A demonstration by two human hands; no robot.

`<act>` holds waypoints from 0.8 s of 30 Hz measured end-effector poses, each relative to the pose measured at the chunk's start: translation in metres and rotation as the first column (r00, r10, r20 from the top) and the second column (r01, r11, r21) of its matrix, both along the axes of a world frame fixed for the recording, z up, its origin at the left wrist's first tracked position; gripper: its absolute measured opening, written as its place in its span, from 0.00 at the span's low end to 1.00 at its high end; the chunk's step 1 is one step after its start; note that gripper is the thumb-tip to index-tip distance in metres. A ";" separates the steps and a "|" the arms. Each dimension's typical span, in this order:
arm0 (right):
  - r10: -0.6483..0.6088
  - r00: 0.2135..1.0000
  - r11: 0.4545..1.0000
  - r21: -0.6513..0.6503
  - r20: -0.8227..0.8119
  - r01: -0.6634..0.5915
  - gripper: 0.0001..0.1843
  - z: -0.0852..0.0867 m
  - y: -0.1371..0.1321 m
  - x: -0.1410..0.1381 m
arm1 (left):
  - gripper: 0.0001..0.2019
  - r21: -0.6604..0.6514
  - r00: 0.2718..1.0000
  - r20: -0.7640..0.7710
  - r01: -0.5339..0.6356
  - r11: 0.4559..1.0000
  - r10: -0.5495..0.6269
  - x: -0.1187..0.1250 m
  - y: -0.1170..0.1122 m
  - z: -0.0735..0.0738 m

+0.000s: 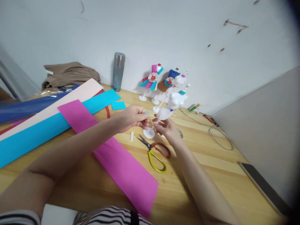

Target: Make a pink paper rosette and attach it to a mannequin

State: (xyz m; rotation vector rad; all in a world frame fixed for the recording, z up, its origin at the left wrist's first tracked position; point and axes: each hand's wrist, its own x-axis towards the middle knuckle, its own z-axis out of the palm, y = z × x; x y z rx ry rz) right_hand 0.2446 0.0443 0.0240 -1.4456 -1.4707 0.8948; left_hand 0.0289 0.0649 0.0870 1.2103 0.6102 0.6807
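Observation:
My left hand [132,118] is closed in a pinch on a tiny blue paper scrap [147,112] right beside a small white mannequin stand [161,115]. My right hand [167,128] grips that white mannequin by its stem, above its round base [149,133]. Scissors [156,151] with one red and one yellow handle lie on the wooden table [211,162] just below both hands. A long pink paper strip [112,156] runs diagonally under my left forearm.
Several white mannequin stands [152,82], some dressed in coloured paper, stand by the wall. Blue, cream and dark paper sheets [47,122] lie at left, with a metal bottle [118,71], brown cloth [70,74], a cable [217,137] and a dark tablet [262,184] around.

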 end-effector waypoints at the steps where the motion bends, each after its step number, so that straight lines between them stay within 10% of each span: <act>1: 0.021 0.999 0.999 -0.035 0.047 -0.019 0.20 0.004 -0.001 0.002 | 0.13 -0.002 1.000 0.011 0.011 1.000 -0.011 0.000 0.001 -0.001; 10: 0.341 0.858 0.905 -0.382 0.385 -0.188 0.16 0.055 -0.025 0.026 | 0.10 0.010 0.999 0.021 0.030 1.000 -0.030 0.002 0.002 -0.009; 16: 0.077 0.997 0.996 0.056 -0.024 -0.076 0.16 0.061 -0.049 -0.017 | 0.09 0.145 0.981 -0.110 0.175 0.974 -0.160 0.005 0.001 -0.016; 24: 0.042 0.981 0.999 0.038 -0.191 -0.036 0.11 0.043 -0.051 -0.035 | 0.09 0.124 0.977 -0.151 0.167 0.978 -0.148 0.011 -0.006 -0.019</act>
